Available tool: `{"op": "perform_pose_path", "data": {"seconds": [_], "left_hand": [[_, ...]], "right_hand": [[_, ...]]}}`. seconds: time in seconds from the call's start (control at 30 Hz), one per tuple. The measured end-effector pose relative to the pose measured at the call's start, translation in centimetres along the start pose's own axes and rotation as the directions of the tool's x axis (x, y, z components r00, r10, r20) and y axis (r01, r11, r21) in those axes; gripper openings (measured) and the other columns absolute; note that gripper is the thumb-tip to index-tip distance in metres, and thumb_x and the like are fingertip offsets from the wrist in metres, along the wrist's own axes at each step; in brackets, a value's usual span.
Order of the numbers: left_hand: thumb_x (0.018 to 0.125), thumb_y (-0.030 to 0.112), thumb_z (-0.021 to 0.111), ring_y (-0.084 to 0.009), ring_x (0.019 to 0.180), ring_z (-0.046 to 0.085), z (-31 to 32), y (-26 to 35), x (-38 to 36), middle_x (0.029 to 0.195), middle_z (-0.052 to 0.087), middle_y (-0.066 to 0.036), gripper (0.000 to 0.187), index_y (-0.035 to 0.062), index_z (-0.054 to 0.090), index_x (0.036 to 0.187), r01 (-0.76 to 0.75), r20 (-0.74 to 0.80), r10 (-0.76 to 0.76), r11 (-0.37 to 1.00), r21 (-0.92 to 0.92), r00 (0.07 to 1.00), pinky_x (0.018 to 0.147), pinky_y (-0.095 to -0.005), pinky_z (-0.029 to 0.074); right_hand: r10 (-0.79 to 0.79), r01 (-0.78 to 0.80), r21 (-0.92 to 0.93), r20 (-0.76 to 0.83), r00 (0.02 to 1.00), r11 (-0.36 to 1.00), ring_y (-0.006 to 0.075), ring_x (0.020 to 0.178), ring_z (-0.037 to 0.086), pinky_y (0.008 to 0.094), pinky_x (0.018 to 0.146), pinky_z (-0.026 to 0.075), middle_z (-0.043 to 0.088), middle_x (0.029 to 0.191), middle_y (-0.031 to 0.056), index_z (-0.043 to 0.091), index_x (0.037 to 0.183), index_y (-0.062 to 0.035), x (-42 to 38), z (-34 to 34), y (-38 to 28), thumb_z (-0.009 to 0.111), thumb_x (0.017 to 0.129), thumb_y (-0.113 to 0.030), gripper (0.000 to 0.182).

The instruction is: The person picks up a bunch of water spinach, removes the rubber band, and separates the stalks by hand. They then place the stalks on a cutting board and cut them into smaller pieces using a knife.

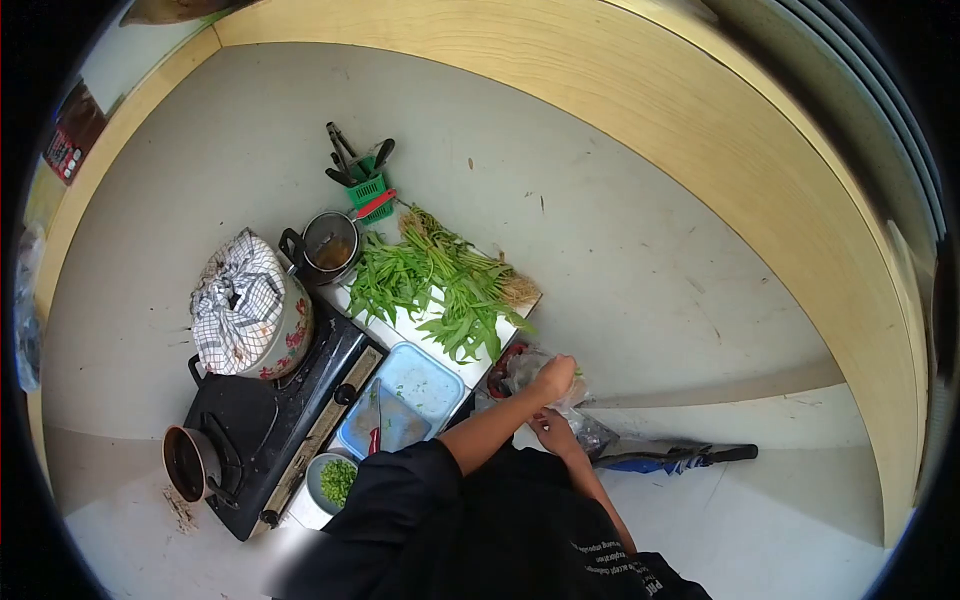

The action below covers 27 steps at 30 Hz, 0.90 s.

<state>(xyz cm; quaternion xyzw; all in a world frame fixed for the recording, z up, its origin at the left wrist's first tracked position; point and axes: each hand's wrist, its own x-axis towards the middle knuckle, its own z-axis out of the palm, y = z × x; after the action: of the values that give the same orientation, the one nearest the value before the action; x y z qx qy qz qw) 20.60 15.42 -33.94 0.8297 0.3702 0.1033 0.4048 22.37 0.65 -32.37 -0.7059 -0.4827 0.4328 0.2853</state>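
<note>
My left hand (556, 377) reaches across to a clear plastic bag (530, 366). Its fingers are closed, and a small green bit shows beside them; what they grip is mostly hidden. Just below it, my right hand (554, 432) has its fingers bent and pressed together at the plastic, apparently holding the bag's edge. Red things, too small to name, show through or beside the bag. To the left lies a blue tray (425, 375) with a cutting board in it and a red-handled knife (375, 440) on top. A bowl (320, 480) of chopped greens (338, 482) stands near my left sleeve.
Bunches of leafy greens (440, 285) with roots lie on white tiles. A black stove (260, 430) bears a cloth-covered pot (290, 340) and a small saucepan (190, 462). Beyond are a strainer (332, 241) and a green utensil basket (370, 190). A folded umbrella (670, 460) lies right.
</note>
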Motion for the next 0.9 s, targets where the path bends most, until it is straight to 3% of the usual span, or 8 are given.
{"op": "perform_pose_path", "data": {"seconds": [0.13,0.33,0.43,0.53,0.6,0.67,0.77,0.9], "left_hand": [[0.079,0.007,0.064,-0.043,0.093,0.068,-0.6,0.1,0.5,0.093,0.07,-0.026,0.013,0.0008,0.071,0.088,0.058,0.065,-0.061,0.997,0.042,0.996,0.084,-0.0496,0.056],[0.087,0.007,0.061,-0.0411,0.083,0.068,-5.1,-1.4,-5.3,0.092,0.069,-0.024,0.017,-0.0014,0.071,0.097,-0.063,-0.247,0.031,0.991,-0.121,0.968,0.074,-0.0452,0.055],[0.09,0.011,0.063,-0.0345,0.084,0.07,-8.3,-2.1,-11.1,0.093,0.071,-0.021,0.02,0.0005,0.071,0.105,0.13,-0.184,-0.206,0.924,-0.359,0.961,0.074,-0.0418,0.055],[0.092,0.013,0.063,-0.0295,0.083,0.071,-10.4,-3.7,-17.5,0.095,0.072,-0.019,0.023,0.0008,0.07,0.111,0.096,-0.364,-0.248,0.917,-0.388,0.898,0.075,-0.039,0.056],[0.091,0.01,0.062,-0.038,0.089,0.069,-12.1,-4.1,-21.8,0.098,0.07,-0.022,0.02,0.0006,0.068,0.108,0.128,-0.465,-0.333,0.899,-0.418,0.821,0.077,-0.0434,0.055],[0.09,0.01,0.063,-0.0387,0.099,0.065,-12.4,-6.2,-25.5,0.107,0.067,-0.022,0.023,0.0003,0.067,0.111,0.279,-0.503,-0.428,0.896,-0.345,0.751,0.085,-0.0447,0.053],[0.089,0.011,0.065,-0.0381,0.104,0.061,-11.2,-10.0,-30.1,0.108,0.065,-0.021,0.026,-0.0005,0.065,0.112,0.418,-0.64,-0.395,0.9,-0.125,0.659,0.097,-0.0446,0.047],[0.088,0.015,0.066,-0.0417,0.11,0.056,-12.0,-10.0,-33.3,0.113,0.062,-0.023,0.031,-0.0009,0.063,0.114,0.505,-0.594,-0.507,0.842,-0.188,0.625,0.1,-0.0456,0.044]], "right_hand": [[-0.007,0.008,0.028,-0.03,1.0,1.0,0.0319,0.092,0.071,0.0404,0.083,0.056,0.068,0.11,0.0218,0.066,0.117,0.0009,-0.2,-0.4,-0.2,0.066,0.095,-0.025,0.035],[-0.023,0.021,-0.046,-0.043,0.999,0.999,0.0275,0.09,0.071,0.0365,0.08,0.057,0.069,0.108,0.0193,0.067,0.113,0.0011,0.8,0.9,-0.1,0.068,0.094,-0.02,0.029],[-0.046,0.043,-0.043,-0.07,0.997,0.998,0.0323,0.089,0.071,0.0396,0.08,0.056,0.068,0.104,0.0216,0.069,0.108,0.001,2.0,1.8,-1.2,0.067,0.093,-0.02,0.026],[-0.159,0.155,-0.054,-0.084,0.984,0.986,0.0317,0.085,0.071,0.0394,0.077,0.055,0.069,0.099,0.0209,0.07,0.104,0.0002,4.3,2.9,-2.3,0.067,0.092,-0.018,0.022],[-0.211,0.2,-0.113,-0.088,0.974,0.973,0.0288,0.08,0.069,0.0379,0.074,0.055,0.07,0.095,0.0185,0.07,0.103,-0.0008,5.8,3.7,-4.0,0.066,0.092,-0.016,0.019],[-0.233,0.221,-0.145,-0.078,0.969,0.965,0.0248,0.081,0.069,0.0354,0.072,0.055,0.071,0.098,0.0166,0.07,0.104,-0.0005,7.1,4.2,-6.3,0.065,0.093,-0.016,0.02],[-0.294,0.279,-0.161,-0.077,0.953,0.947,0.024,0.079,0.067,0.0343,0.072,0.053,0.071,0.093,0.0142,0.07,0.101,-0.0014,10.2,5.1,-8.4,0.064,0.093,-0.015,0.017],[-0.495,0.469,-0.167,-0.198,0.846,0.867,0.0265,0.078,0.065,0.0354,0.073,0.052,0.068,0.087,0.014,0.069,0.097,-0.0012,15.4,6.1,-10.6,0.062,0.092,-0.011,0.013]]}}
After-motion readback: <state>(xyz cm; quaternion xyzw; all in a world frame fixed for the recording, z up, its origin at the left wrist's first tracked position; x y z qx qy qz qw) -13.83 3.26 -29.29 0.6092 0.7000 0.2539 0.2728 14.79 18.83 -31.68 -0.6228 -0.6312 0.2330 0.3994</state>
